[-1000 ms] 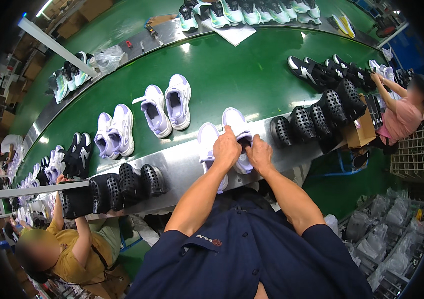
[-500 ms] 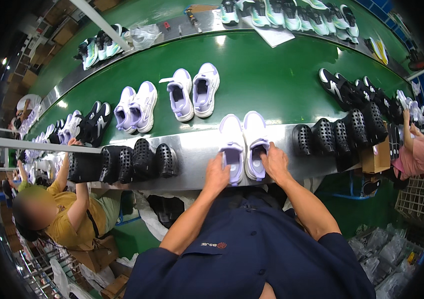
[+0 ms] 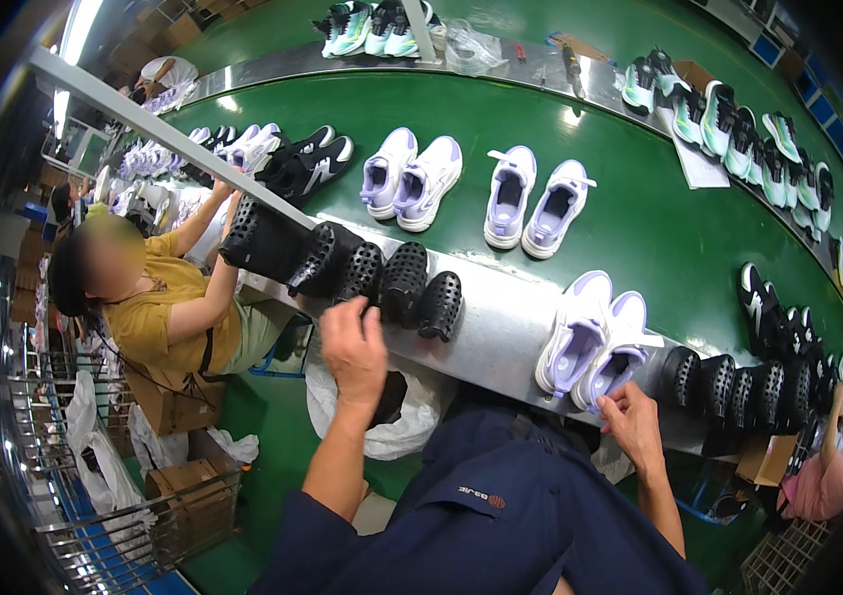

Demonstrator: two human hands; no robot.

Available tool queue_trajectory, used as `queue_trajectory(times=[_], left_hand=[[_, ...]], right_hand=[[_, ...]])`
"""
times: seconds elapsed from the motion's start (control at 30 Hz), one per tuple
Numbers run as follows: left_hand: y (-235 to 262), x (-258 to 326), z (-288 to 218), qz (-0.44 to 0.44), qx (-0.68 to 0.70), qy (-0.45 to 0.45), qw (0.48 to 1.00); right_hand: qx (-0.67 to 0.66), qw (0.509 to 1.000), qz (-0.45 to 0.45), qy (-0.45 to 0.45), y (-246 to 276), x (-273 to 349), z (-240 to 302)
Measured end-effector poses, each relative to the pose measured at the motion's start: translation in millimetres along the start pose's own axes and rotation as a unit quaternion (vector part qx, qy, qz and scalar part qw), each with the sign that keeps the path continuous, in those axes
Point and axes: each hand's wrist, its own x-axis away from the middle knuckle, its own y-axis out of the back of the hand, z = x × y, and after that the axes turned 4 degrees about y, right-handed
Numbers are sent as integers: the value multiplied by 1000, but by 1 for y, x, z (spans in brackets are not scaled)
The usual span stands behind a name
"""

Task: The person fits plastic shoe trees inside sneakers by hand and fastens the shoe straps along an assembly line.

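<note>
Sneakers, white and lavender, one pair (image 3: 592, 342), standing toes-out on the steel ledge (image 3: 501, 327) at the near edge of the green conveyor belt (image 3: 640, 228). Right hand (image 3: 632, 424) touches the heel of the nearer shoe from below the ledge, fingers curled lightly against it; whether it actually pinches the shoe cannot be told. Left hand (image 3: 354, 349) lies loosely open over the ledge edge, holding nothing, just beside a row of black perforated shoe forms (image 3: 382, 283).

Containers: white plastic bag (image 3: 392, 416) hanging open under the ledge between the arms, something dark inside, kind not clear. Cardboard boxes (image 3: 179, 486) on the floor at left; contents hidden.

Edges and room: bare steel shows between the black forms and the sneaker pair. A second row of black forms (image 3: 739, 387) sits right of the pair, close beside it. A grey bar (image 3: 164, 134) crosses overhead at left.

Surroundings: two more lavender pairs (image 3: 471, 188) on the belt, well apart from the ledge; black sneakers (image 3: 307, 164) further left; mint-green pairs (image 3: 729, 114) along the far rail. A person in a mustard shirt (image 3: 159, 307) works at the ledge to the left, arm raised to the forms.
</note>
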Motion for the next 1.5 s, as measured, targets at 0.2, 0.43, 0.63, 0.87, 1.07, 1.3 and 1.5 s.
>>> queue_trajectory(times=[0.2, 0.43, 0.63, 0.87, 1.07, 1.3, 1.5], left_hand=[[-1, -10, 72, 68, -79, 63, 993], [-5, -9, 77, 51, -34, 76, 995], [19, -59, 103, -24, -136, 9, 990], [60, -82, 83, 10, -105, 3, 994], [28, -27, -73, 96, 78, -167, 978], [-24, 20, -138, 328, 386, 0, 862], [-90, 28, -151, 524, 472, 194, 682]], right_hand=[[-3, 998, 47, 42, -28, -11, 31], [-7, 997, 78, 20, -49, -12, 32], [-5, 997, 74, -5, -52, -12, 39], [-9, 997, 72, 30, -43, -8, 47], [-362, 927, 96, 34, -83, -21, 76], [-515, 809, 262, -105, -47, -10, 47], [-114, 988, 94, 32, -29, 12, 28]])
